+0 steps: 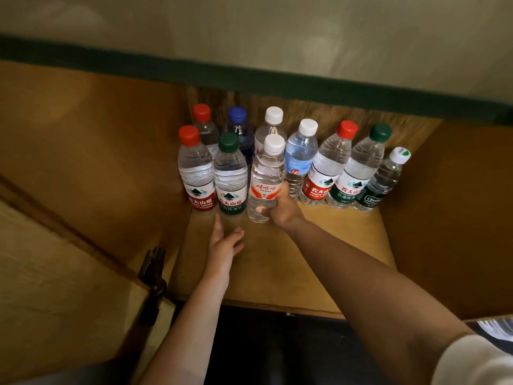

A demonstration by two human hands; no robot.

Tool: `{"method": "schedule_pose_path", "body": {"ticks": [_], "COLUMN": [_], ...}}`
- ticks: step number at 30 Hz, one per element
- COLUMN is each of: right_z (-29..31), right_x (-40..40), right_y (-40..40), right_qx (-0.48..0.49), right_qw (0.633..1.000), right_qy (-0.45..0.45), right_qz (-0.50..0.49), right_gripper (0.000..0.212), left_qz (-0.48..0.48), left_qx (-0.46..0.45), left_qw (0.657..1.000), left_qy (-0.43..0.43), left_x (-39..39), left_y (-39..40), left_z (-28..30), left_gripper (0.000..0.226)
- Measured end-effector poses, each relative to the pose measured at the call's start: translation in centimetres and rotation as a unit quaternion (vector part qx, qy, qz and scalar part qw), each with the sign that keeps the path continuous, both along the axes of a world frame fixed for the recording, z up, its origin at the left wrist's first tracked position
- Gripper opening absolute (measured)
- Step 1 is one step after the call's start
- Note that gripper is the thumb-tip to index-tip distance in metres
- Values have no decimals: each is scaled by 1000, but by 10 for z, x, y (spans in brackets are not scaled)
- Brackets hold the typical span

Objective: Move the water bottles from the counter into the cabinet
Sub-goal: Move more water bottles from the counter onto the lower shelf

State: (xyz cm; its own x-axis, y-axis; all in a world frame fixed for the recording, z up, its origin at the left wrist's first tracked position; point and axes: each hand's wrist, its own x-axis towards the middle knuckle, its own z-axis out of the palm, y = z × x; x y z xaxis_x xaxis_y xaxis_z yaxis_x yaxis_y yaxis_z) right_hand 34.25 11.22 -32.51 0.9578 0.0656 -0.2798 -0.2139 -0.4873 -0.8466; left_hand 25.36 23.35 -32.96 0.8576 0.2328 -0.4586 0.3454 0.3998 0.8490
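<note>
Honestly, with my right hand (279, 207) gripping the white-capped bottle (265, 182) mid-frame and my left hand (224, 240) loose and empty, I feared nudging the green-capped bottle (230, 176) touching it over.

Ten clear water bottles (280, 162) upright on cabinet (280, 262) shelf, clustered at back: red, green, white, blue caps; front white-capped bottle (265, 180) with orange label in line with the left front pair, gripped low by right hand (280, 205)

head view looks down into cabinet (277, 262).
</note>
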Motion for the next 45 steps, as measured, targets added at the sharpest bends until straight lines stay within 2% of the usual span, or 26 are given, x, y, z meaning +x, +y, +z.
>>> {"method": "schedule_pose_path", "body": {"ticks": [3,5,7,9,11,13,18,21,25,28,33,35,40,45], "right_z": [0,0,-1,0,3,7,8,6,12,15,12,8,4,3], "right_x": [1,-3,-14,-32,-57,-87,-162,-205,-256,-286,-322,-330,-321,-282], "right_y": [-4,-10,-19,-35,-56,-82,-144,-186,-250,-298,-369,-390,-416,-426], "right_qx": [15,63,90,96,88,60,71,74,24,1,-8,-14,24,103], "right_qw": [999,996,993,992,994,997,994,991,993,992,979,974,963,961], "right_qy": [1,13,23,22,20,17,67,83,52,35,4,-6,-45,-52], "right_qz": [-28,-58,-73,-76,-60,-39,-44,-67,-98,-124,-204,-225,-264,-252], "right_gripper": [77,84,77,55,34,24,21,27,30,21,21,25,36,64], "left_qz": [-15,-38,-59,-68,-65,-80,-147,-188,-251,-293,-338,-338,-280,-276], "left_qx": [14,35,54,67,73,82,123,158,189,194,220,236,239,265], "left_qw": [1000,999,997,995,995,993,981,969,949,936,915,911,927,919], "left_qy": [3,1,-2,8,24,33,32,33,36,24,-2,-26,-77,-97], "left_x": [-11,-21,-31,-39,-45,-50,-73,-93,-118,-135,-155,-156,-131,-91], "left_y": [2,-2,-8,-20,-34,-54,-108,-143,-205,-252,-317,-338,-376,-396], "left_z": [-1,0,1,3,5,8,11,6,3,2,3,4,12,18], "left_gripper": [47,34,30,27,24,23,24,24,23,23,24,33,82,106]}}
